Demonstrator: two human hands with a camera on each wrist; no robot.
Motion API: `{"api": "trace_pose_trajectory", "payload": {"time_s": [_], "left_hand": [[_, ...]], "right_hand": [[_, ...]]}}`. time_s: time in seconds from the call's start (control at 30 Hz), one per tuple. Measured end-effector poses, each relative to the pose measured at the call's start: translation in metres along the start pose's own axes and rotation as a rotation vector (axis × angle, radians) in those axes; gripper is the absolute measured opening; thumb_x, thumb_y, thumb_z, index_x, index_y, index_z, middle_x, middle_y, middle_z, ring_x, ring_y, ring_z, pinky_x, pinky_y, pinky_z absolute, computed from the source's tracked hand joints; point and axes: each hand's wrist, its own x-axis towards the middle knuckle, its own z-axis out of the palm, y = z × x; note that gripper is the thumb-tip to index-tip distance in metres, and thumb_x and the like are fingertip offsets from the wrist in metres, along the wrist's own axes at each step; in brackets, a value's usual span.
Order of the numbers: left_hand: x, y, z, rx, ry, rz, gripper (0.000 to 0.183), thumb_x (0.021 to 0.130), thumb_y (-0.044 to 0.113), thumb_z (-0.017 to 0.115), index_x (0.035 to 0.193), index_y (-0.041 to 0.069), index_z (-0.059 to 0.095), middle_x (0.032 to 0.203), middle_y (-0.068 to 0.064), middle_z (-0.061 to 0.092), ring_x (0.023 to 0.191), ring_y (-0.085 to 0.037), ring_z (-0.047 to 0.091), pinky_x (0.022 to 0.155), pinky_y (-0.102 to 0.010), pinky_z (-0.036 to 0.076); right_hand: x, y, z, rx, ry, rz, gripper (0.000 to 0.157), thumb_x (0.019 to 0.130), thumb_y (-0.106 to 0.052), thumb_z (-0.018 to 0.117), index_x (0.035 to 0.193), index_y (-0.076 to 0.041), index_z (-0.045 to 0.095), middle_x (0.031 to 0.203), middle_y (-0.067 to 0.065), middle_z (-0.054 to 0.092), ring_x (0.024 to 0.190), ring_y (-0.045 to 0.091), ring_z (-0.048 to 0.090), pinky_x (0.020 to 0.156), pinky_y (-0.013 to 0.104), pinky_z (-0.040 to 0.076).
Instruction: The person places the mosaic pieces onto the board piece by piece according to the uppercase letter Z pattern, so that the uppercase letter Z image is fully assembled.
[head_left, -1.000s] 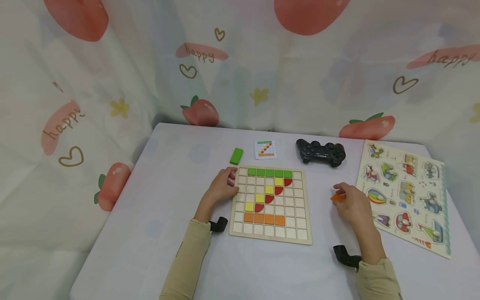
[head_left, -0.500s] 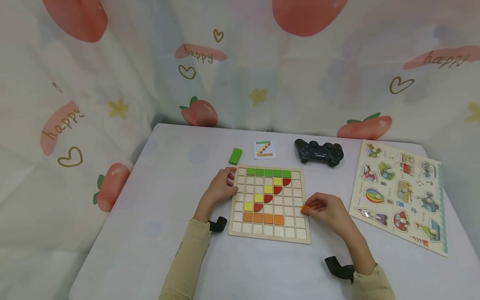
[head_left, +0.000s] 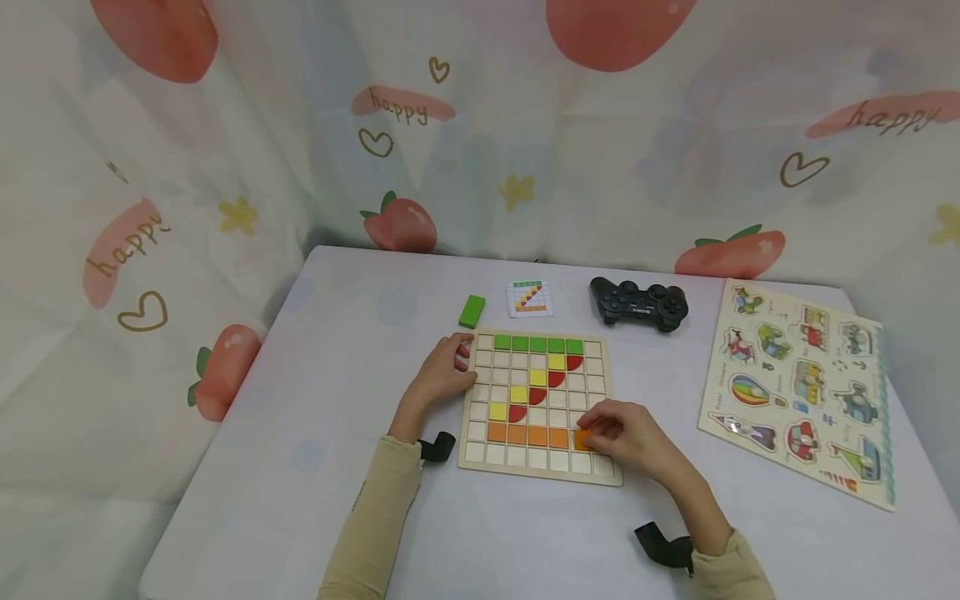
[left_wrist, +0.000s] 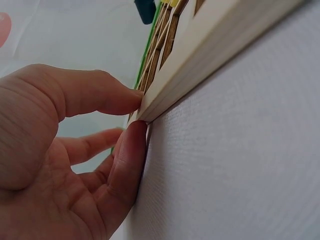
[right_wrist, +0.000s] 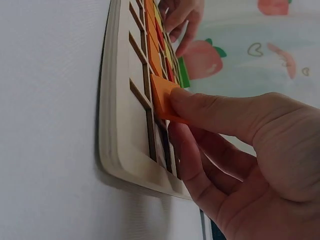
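Observation:
A wooden grid board [head_left: 592, 475] lies on the table with rows of coloured pieces in its cells. Its left edge is pinched by my left hand [head_left: 438, 373], the thumb on the rim and a finger against the side in the left wrist view. Between thumb and fingers my right hand [head_left: 630, 433] pinches an orange square tile [right_wrist: 162, 97]. That tile is tilted over a cell at the right end of the row of orange tiles [head_left: 537, 436]. Green squares [head_left: 537, 344] fill most of the top row, and yellow squares [head_left: 519, 395] beside red quarter-circles [head_left: 537, 397] run diagonally.
Behind the board stand a green block [head_left: 472, 312], a small pattern card [head_left: 529, 299] and a black game controller [head_left: 639, 304]. To the right lies a picture puzzle board [head_left: 798, 392]. A patterned curtain [head_left: 465, 183] hangs behind the table [head_left: 300, 400].
My right hand has carried the orange tile leftward, from beside the puzzle board to over the grid's orange row. The left hand has stayed on the board's edge.

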Motion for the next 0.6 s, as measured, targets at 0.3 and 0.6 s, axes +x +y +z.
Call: {"api": "trace_pose_trajectory", "payload": {"time_s": [0.3,0.6], "left_hand": [[0.0005,0.0016,0.0005,0.002,-0.003,-0.011,0.063,0.082,0.006,0.071,0.141,0.005,0.047,0.107,-0.009,0.053,0.093,-0.021,0.058,0.08,-0.033,0.048],[-0.0018,0.002,0.0001,0.005,0.002,-0.023,0.064,0.082,0.006,0.071,0.142,0.004,0.047,0.108,-0.008,0.053,0.093,-0.02,0.057,0.08,-0.033,0.048]], "right_hand": [[-0.0019,-0.0012,0.0078,-0.003,0.045,0.028,0.021,0.079,-0.002,0.08,0.098,-0.006,0.071,0.089,-0.001,0.067,0.076,0.012,0.057,0.066,0.023,0.05],[0.0025,-0.0005,0.0086,-0.051,0.08,0.006,0.018,0.081,-0.006,0.079,0.097,-0.007,0.071,0.08,-0.007,0.063,0.072,0.01,0.054,0.064,0.023,0.047]]}}
